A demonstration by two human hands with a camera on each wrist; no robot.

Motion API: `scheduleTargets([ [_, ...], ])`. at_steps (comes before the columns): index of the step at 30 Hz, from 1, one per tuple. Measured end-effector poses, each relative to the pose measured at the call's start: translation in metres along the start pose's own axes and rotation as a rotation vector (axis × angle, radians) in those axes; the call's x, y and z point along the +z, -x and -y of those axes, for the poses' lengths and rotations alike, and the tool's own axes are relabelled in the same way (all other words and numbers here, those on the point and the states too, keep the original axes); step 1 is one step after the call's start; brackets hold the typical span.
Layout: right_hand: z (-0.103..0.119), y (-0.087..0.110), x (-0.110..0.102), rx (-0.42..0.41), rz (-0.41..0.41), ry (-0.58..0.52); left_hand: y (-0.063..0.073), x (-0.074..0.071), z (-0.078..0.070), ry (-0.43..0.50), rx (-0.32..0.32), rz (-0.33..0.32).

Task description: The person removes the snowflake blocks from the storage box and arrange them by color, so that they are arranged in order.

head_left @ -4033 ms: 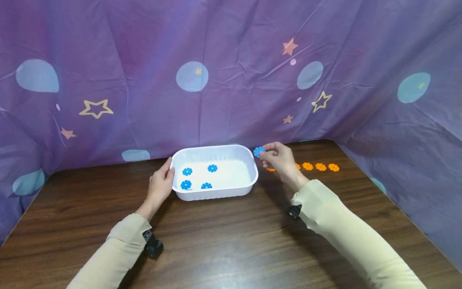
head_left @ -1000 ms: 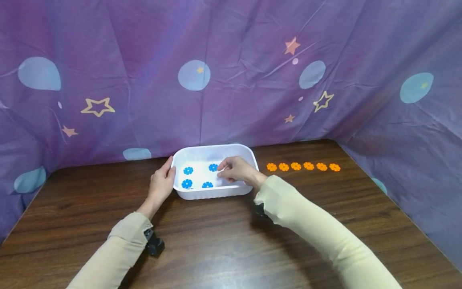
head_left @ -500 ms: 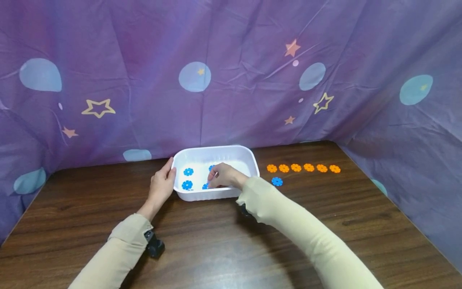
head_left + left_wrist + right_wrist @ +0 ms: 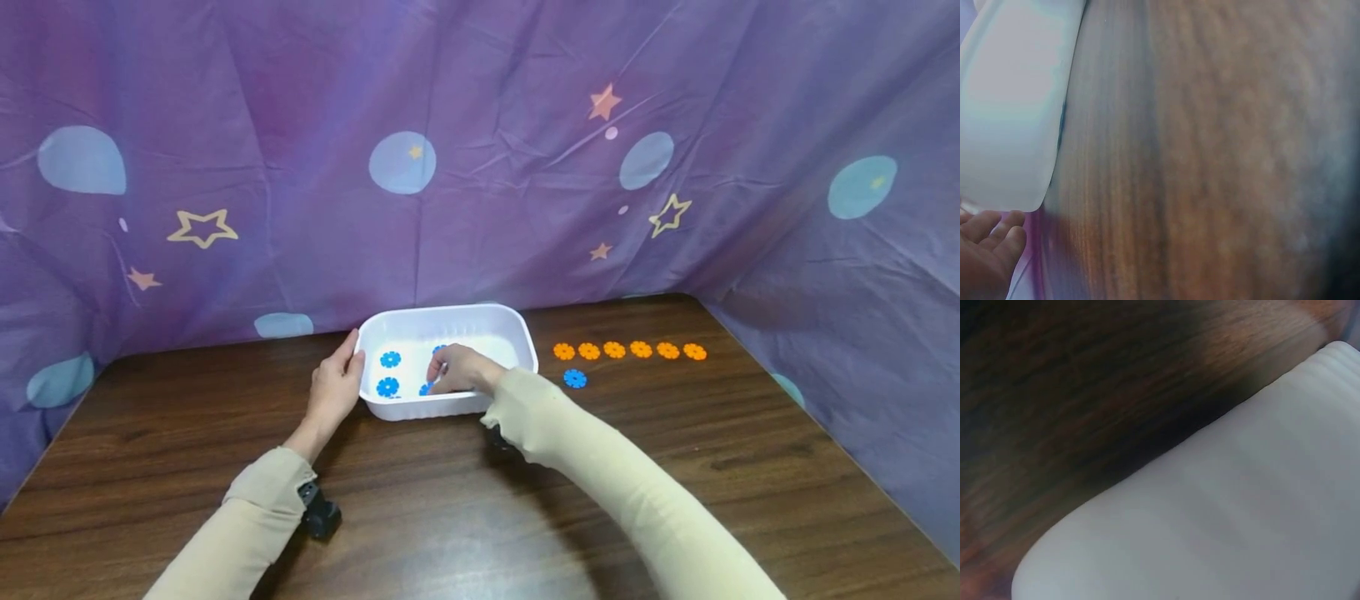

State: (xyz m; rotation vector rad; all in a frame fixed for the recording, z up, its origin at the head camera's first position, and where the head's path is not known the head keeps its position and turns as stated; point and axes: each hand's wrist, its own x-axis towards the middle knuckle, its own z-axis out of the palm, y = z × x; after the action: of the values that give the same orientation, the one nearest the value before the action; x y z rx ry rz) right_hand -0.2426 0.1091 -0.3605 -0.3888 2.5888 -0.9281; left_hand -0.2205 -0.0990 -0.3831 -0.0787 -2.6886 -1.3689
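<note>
A white plastic tub [image 4: 450,408] stands near the back of the table. My left hand [image 4: 332,387] holds its left end, thumb at the rim; in the left wrist view the fingers [image 4: 1015,240] touch the tub's end. Inside lie several blue flower-shaped discs, one at the back left [image 4: 390,359] and one at the front left [image 4: 387,387]. My right hand [image 4: 463,369] reaches in over the front rim, fingers bent, fingertips at a partly covered blue disc [image 4: 426,389]. Whether they pinch it cannot be made out. The right wrist view shows only the tub's outer wall [image 4: 1210,537] and wood.
Right of the tub, several orange flower-shaped discs [image 4: 614,350] lie in a row. One blue disc [image 4: 575,379] lies just in front of the row's left part. A purple patterned cloth [image 4: 480,208] hangs behind the brown wooden table [image 4: 420,517].
Four seconds ago my right hand pinched a blue disc beside the tub; a blue disc now lies below the orange row. The hand has moved left and forward-down into the tub. My left hand stays put.
</note>
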Motion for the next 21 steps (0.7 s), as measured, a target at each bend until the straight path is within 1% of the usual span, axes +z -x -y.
scheduleTargets([
  [3, 0.0020, -0.0011, 0.0006, -0.012, -0.004, 0.076, 0.0001, -0.0002, -0.0001, 0.000, 0.001, -0.003],
  [6, 0.0038, -0.0011, 0.0016, -0.014, -0.010, 0.106, 0.0002, -0.0001, -0.0005, 0.002, -0.001, 0.000],
  [11, 0.0048, -0.0024, 0.0044, 0.003, -0.006, 0.114, 0.0007, 0.0001, -0.0004, 0.003, -0.009, 0.002],
  [18, 0.0047, -0.0035, 0.0049, 0.001, -0.012, 0.148, 0.0004, 0.0004, 0.0001, 0.006, -0.006, -0.002],
  [21, 0.0050, -0.0029, 0.0047, 0.006, -0.008, 0.140, 0.0001, 0.0005, -0.0002, 0.003, -0.004, -0.003],
])
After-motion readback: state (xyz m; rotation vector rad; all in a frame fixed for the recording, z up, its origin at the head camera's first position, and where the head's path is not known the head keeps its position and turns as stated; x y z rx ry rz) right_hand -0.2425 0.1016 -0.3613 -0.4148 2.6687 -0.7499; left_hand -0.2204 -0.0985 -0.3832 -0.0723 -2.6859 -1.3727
